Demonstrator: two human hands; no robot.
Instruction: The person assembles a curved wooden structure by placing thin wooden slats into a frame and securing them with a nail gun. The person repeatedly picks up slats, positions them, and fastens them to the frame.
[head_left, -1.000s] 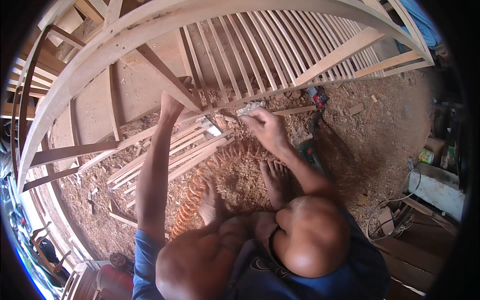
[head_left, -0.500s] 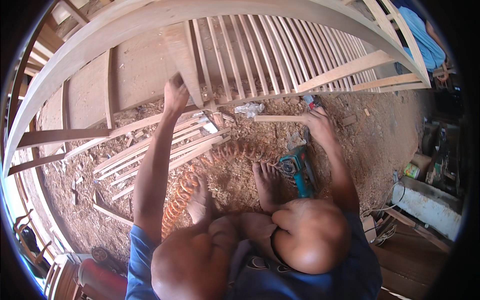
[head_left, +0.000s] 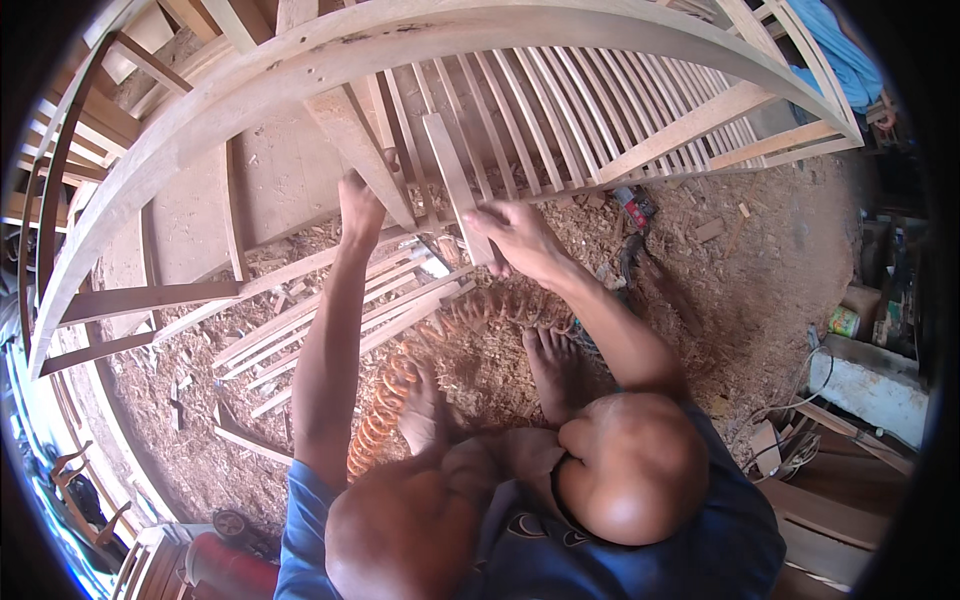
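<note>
A large wooden frame with a curved rail (head_left: 400,50) and a row of thin slats (head_left: 560,110) lies in front of me. My left hand (head_left: 360,210) is closed around a wider, slanting wooden slat (head_left: 362,155) near its lower end; a fingertip shows on the slat's far side. In my right hand (head_left: 522,238) is a short, flat wooden strip (head_left: 455,178), gripped near its lower end. The strip stands roughly in line with the thin slats, just right of the wider slat. Whether it touches the frame I cannot tell.
Loose wooden strips (head_left: 330,310) lie on the shavings-covered floor. An orange coiled hose (head_left: 378,425) runs past my feet. A red and dark tool (head_left: 634,207) lies beyond my right forearm. A white block-like object (head_left: 875,390) stands at right, with a can (head_left: 843,321) behind it.
My right hand has moved left with the wooden strip and turned it from sideways to upright beside the slats. My left hand stays at the wider slat, which now looks steadier.
</note>
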